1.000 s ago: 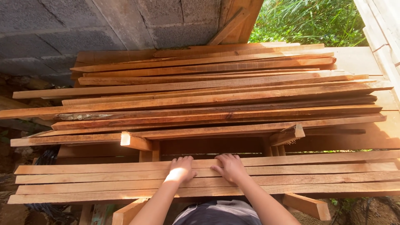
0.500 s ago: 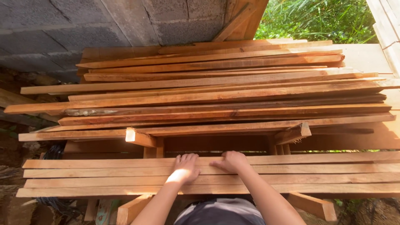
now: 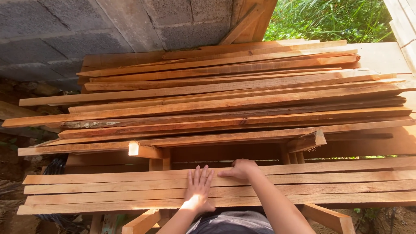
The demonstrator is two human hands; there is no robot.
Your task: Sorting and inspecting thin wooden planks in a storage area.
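Observation:
Several long wooden slats [image 3: 108, 186] lie side by side across a stand in front of me. My left hand [image 3: 198, 190] rests flat on them, fingers stretched out together, palm down. My right hand [image 3: 241, 169] sits a little farther out, its fingers curled over the far edge of the farthest slat [image 3: 329, 166]. Neither hand lifts anything off the row.
Behind the slats a big loose stack of rough planks [image 3: 225, 95] fills the middle of the view on a wooden frame [image 3: 145, 151]. A grey block wall [image 3: 86, 30] stands at the back left. Green plants [image 3: 329, 19] show at the back right.
My left hand has slid back toward me and flattened on the slats. The right hand stays on the far slat's edge. The view shifted slightly.

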